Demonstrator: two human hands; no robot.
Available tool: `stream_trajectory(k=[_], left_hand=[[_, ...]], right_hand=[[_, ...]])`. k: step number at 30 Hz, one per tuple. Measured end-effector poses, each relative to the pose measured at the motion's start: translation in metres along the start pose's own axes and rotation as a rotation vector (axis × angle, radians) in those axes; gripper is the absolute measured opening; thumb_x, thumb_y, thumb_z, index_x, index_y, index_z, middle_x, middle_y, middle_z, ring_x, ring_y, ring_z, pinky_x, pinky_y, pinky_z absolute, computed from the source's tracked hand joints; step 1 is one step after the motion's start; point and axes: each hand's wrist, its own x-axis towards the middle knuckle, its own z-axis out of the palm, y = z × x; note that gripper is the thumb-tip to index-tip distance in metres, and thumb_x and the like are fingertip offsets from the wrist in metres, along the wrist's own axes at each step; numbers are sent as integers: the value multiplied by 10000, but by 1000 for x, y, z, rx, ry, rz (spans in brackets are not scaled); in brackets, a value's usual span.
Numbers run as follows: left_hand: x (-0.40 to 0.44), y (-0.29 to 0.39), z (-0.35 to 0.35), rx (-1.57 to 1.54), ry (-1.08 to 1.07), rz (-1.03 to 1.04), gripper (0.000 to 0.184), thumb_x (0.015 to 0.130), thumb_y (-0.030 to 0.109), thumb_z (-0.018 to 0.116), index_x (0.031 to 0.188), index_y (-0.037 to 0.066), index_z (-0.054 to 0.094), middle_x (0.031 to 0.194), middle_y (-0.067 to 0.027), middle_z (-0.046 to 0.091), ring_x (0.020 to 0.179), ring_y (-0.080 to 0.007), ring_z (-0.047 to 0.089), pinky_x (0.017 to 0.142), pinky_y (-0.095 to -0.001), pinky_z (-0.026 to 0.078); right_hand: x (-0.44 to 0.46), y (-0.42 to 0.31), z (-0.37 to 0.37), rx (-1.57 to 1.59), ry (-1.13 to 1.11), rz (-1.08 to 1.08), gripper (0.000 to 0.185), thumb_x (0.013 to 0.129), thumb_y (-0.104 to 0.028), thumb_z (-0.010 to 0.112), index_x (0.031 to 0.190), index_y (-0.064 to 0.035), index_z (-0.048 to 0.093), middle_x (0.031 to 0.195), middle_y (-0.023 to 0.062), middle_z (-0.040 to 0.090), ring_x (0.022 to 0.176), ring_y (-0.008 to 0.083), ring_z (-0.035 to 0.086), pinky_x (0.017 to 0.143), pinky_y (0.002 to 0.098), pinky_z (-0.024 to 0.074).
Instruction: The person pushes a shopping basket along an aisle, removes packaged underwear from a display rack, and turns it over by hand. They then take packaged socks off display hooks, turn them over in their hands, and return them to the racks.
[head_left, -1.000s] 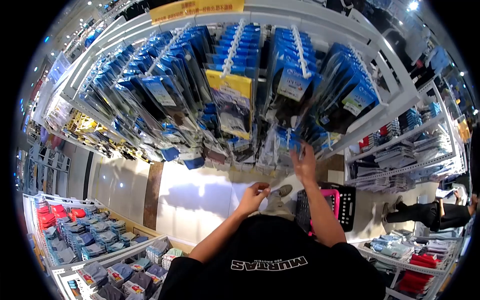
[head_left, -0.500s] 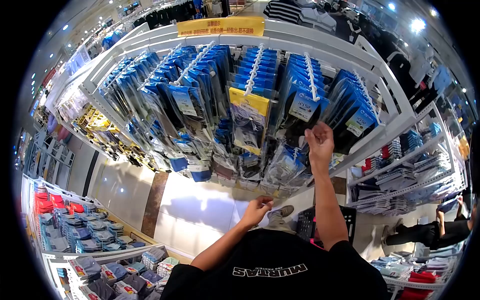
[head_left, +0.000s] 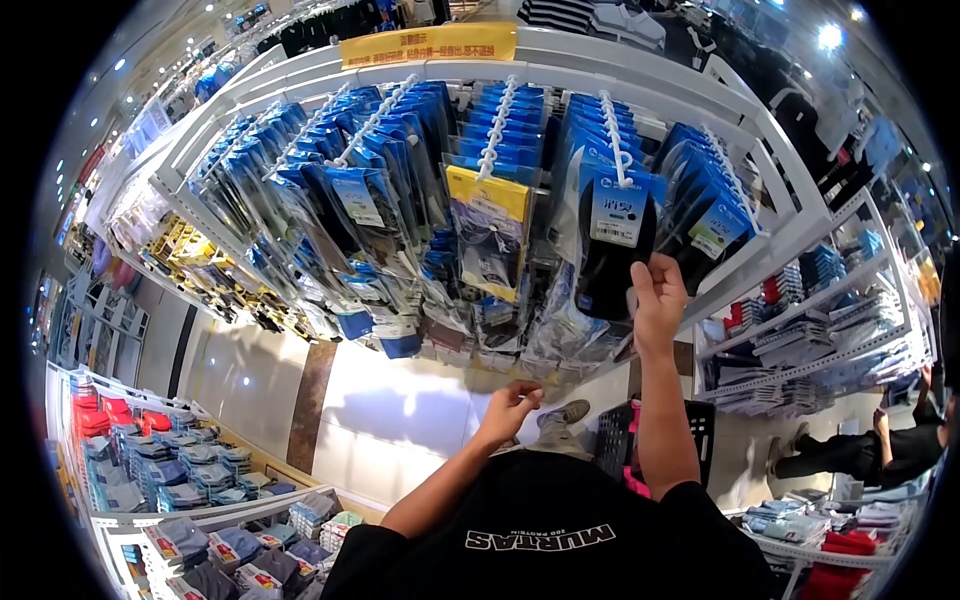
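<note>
My right hand (head_left: 660, 295) pinches the lower right edge of a clear packet with a blue header, a white label and flat black contents (head_left: 608, 270). The packet faces me, at the front of a white display hook (head_left: 617, 150). Left of it hangs a yellow packet (head_left: 490, 225) with dark contents, and to its right another blue-topped packet (head_left: 718, 228). My left hand (head_left: 512, 405) hovers low before my body, fingers curled in and nothing seen in them.
A white rack (head_left: 690, 70) holds several hooks of blue-topped packets under a yellow sign (head_left: 428, 45). By my right forearm stands a black basket (head_left: 700, 432). Shelves of folded packs (head_left: 190, 465) are behind left; a person (head_left: 860, 445) is at right.
My right hand has shifted slightly right and down, and now grips the packet's edge. That packet has turned to show its front more fully. My left hand has risen a little.
</note>
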Motion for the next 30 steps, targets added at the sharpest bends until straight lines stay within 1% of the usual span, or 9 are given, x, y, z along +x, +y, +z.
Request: stream_trajectory(k=[5,8,12,14,17,19,22,24,30], left_hand=[[5,24,3,-111,-42,9,397,961,281,633,1171,-56,603,1006,-105,690,904,-164,653,808,-302,495],[4,44,8,-197,-65,48,387,961,286,644,1158,-46,615,999,-93,686,925,-153,642,827,-299,489],[6,62,10,-269,-142,141,393,961,265,646,1225,-17,577,1098,-98,674,976,-159,636,870,-311,491],[5,66,14,-320,-170,232,450,956,245,651,1307,-2,519,1149,-101,653,999,-168,633,893,-318,488],[5,78,15,-301,-219,374,562,947,220,660,1412,16,420,1159,-97,628,970,-176,636,882,-327,501],[0,90,14,-472,-368,200,667,932,212,674,1483,35,341,1069,-80,612,848,-157,633,734,-306,544],[-2,84,10,-289,-123,31,460,920,196,686,1306,25,502,910,-45,628,735,-113,609,510,-243,498],[8,65,16,-322,31,150,238,895,166,723,1039,36,584,890,-16,642,700,-77,596,604,-214,488],[6,75,17,-432,244,51,229,891,109,724,1014,11,558,954,-43,655,856,-86,611,778,-241,493]], right_hand=[[-22,-16,-16,43,-35,91,145,940,-63,634,1081,-67,596,765,-76,535,490,2,389,401,194,265],[-37,-26,-20,112,-75,278,140,943,-87,635,1077,-69,599,763,-78,538,486,1,390,402,190,269],[-57,-16,-26,121,-229,401,178,962,-74,604,1136,-33,606,933,-37,637,651,-16,469,517,161,340],[-71,-5,-16,251,-307,562,205,967,-111,605,1156,-31,612,988,-6,658,877,67,602,784,198,452],[-112,24,-17,260,-386,855,239,995,-215,578,1139,-28,615,939,-2,650,814,69,592,718,204,457],[-131,25,-19,418,-520,1120,310,1013,-312,539,1132,-37,616,889,33,641,724,113,596,593,247,465],[-159,26,-8,286,-332,1176,324,1004,-279,550,1227,-45,580,992,81,655,825,177,661,699,310,561],[-169,49,-19,139,-174,1147,384,990,-205,566,1317,-10,518,1138,113,641,931,181,669,794,314,567],[-150,40,-32,30,-296,1117,343,1034,-176,480,1286,42,561,1174,101,654,1015,163,642,879,315,528]])
